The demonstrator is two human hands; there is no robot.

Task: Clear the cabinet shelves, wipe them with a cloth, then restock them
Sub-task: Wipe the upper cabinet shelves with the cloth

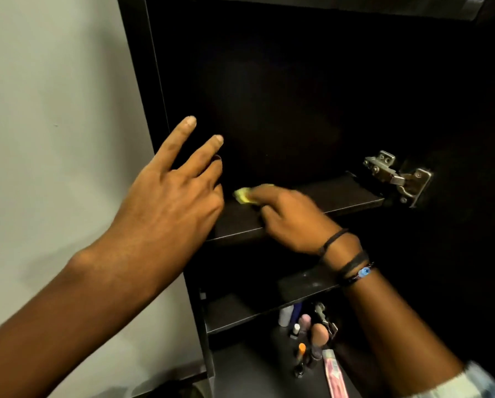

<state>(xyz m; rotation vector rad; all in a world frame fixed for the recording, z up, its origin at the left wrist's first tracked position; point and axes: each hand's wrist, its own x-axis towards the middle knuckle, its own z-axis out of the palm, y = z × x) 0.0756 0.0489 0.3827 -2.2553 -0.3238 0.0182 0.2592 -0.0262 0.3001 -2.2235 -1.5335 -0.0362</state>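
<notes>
A dark cabinet (143, 81) stands open in front of me. My right hand (292, 219) presses a yellow cloth (243, 195) flat on the upper shelf (341, 196), near its left end; the hand is blurred. My left hand (171, 196) hovers at the cabinet's left edge with fingers spread, holding nothing. Below, a second shelf (235, 314) lies bare where I can see it.
Several small bottles and cosmetics (306, 331) and a pink tube (335, 374) sit on the lowest surface. A metal hinge (398, 176) joins the open door at the right. A pale wall (54, 110) lies to the left.
</notes>
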